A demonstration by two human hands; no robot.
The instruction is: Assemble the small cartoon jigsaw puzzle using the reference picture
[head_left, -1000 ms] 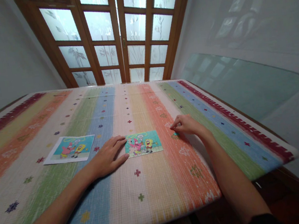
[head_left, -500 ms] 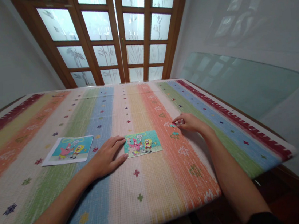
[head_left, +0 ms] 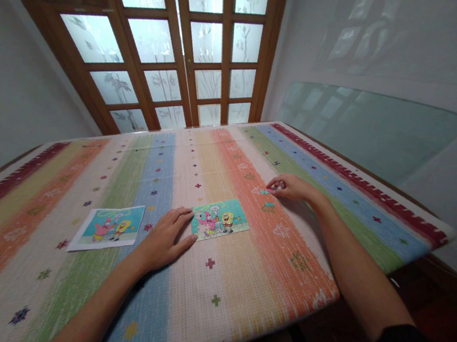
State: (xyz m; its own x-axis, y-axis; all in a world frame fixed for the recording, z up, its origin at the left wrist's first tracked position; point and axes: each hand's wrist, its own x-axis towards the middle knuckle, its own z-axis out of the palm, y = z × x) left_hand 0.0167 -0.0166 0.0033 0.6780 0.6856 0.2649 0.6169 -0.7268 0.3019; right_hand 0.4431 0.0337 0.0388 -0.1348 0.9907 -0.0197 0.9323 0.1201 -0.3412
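Observation:
A small, nearly filled jigsaw puzzle (head_left: pixel 219 218) with cartoon figures on a teal ground lies flat on the striped tablecloth. A dark gap shows near its upper left. My left hand (head_left: pixel 172 237) rests palm down with fingers apart, fingertips against the puzzle's left edge. Off to the right, my right hand (head_left: pixel 292 188) pinches a small puzzle piece (head_left: pixel 270 190) between thumb and fingers, just over the cloth. A teal piece (head_left: pixel 264 192) shows right by the fingertips. Another teal piece (head_left: pixel 269 205) lies nearer to me.
Left of my left hand lies a printed picture (head_left: pixel 112 228) of the same cartoon scene. The striped tablecloth (head_left: pixel 196 310) covers the table. Behind it stand wooden doors (head_left: pixel 180 59) with frosted panes, and a pale glass sheet (head_left: pixel 365 125) stands along the right wall.
The piece in my right fingers has turned slightly, and some pink now shows on it. My left hand stays at the puzzle's edge. The whole view has shifted slightly.

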